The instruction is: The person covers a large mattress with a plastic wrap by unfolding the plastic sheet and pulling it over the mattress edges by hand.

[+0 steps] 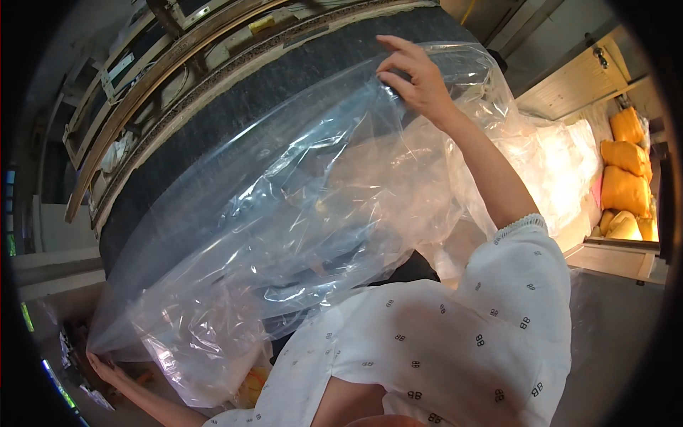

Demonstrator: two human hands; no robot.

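Note:
A large sheet of clear plastic film (284, 192) spreads in front of me, wrinkled and shiny, with loose folds hanging toward my body. At the lower left, my left hand (104, 368) has its fingers closed on the film's drawn-out corner. Up at the top middle, my right hand (420, 80) pinches the film between thumb and a bent finger, while another finger sticks out. Between the two hands the far edge of the film runs in a long slant over a dark tabletop (235, 117).
Beyond the tabletop runs a machine frame (153, 78) with metal and wooden rails. More brightly lit clear film (562, 167) lies heaped at the right. Several yellow-orange bundles (626, 188) are stacked at the far right, below a pale panel (580, 82).

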